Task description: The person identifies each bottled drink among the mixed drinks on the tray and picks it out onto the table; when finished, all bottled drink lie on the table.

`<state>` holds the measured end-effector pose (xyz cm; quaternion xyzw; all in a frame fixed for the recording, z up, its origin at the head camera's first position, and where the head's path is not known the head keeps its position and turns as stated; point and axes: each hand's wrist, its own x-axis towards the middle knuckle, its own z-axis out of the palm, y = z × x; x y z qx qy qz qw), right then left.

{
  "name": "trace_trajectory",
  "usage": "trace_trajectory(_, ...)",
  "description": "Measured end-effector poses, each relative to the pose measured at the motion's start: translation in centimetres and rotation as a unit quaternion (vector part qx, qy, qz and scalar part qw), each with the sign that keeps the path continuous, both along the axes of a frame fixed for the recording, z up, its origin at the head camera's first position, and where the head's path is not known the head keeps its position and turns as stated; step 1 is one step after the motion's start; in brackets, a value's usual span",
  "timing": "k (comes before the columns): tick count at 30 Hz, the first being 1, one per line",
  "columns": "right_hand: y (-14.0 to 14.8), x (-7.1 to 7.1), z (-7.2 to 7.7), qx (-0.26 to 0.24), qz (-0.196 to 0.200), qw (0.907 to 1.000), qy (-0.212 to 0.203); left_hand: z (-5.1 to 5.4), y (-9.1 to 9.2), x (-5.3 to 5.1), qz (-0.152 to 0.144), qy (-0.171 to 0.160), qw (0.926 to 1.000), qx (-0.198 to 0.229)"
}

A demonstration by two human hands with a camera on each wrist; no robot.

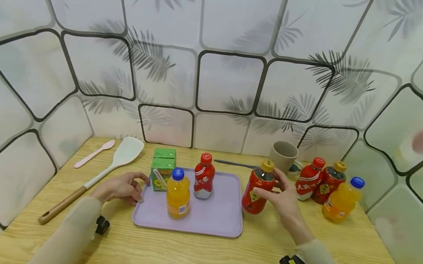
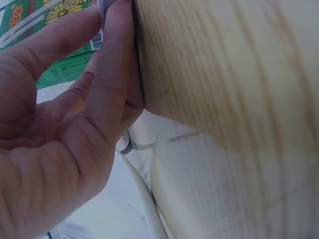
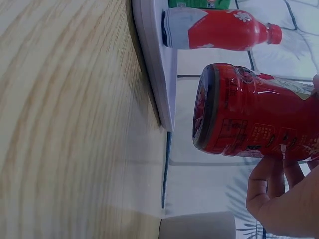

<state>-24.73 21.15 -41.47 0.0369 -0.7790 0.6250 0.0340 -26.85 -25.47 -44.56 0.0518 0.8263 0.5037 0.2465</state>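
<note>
My right hand (image 1: 283, 201) grips a red-labelled drink bottle (image 1: 255, 193) with a gold cap. The bottle is upright beside the tray's right edge; its base (image 3: 202, 112) is off the table in the right wrist view. At the left end of the lilac tray (image 1: 214, 220), my left hand (image 1: 124, 187) holds the rim between thumb and fingers, close to the green drink cartons (image 1: 163, 165). On the tray stand these cartons, an orange juice bottle (image 1: 178, 196) with a blue cap and a red-and-white bottle (image 1: 204, 179).
To the right stand another red-and-white bottle (image 1: 307, 180), a gold-capped bottle (image 1: 329, 185) and an orange juice bottle (image 1: 341, 203). A grey mug (image 1: 283, 155) is behind my right hand. A spatula (image 1: 105, 173) and pink spoon (image 1: 93, 155) lie left; a dark thin utensil (image 1: 235, 164) lies behind the tray.
</note>
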Motion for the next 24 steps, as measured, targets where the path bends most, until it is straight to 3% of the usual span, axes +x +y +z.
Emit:
trace_trajectory(7,1.8,0.0,0.4,0.002,-0.025,0.9997,0.002,0.0,0.2,-0.4,0.006,0.003,1.0,0.001)
trace_trajectory(24,6.7,1.0,-0.4,0.047,-0.149,0.9873,0.03,-0.4,-0.1,-0.3,-0.001,0.001,1.0,0.0)
